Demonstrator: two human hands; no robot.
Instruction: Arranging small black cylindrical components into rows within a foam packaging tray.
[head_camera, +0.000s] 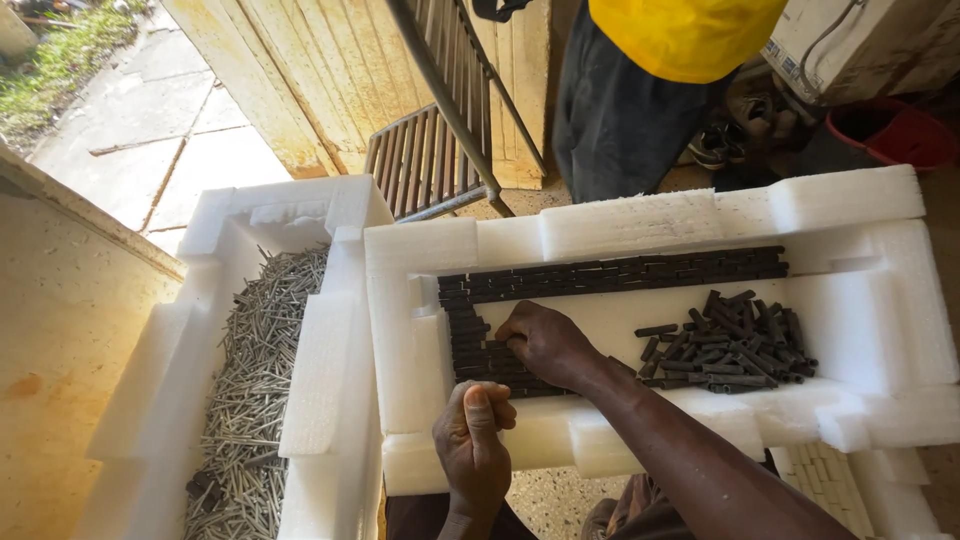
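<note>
— Speckled terrazzo floor shows at the bottom of the frame, and a yellowed wooden door (300, 80) stands open at the upper left onto sunlit paving. What sits in the middle?

— A white foam tray (640, 235) fills centre and right. Dark short rods lie in neat rows (610, 272) along its top and left inner edges, and a loose pile of the same rods (730, 345) sits at centre right.

— And the hands?

— The right hand (545, 340) rests on the stacked rows at the tray's left, fingers curled down onto the rods. The left hand (472, 440) is at the tray's near rim, closed in a fist; I cannot tell what it grips.

— Anything else?

— A second foam tray (320, 370) at left holds pale thin nails (250, 390). Someone in a yellow top (680, 35) stands at the top, beside a metal grille (425, 155).
</note>
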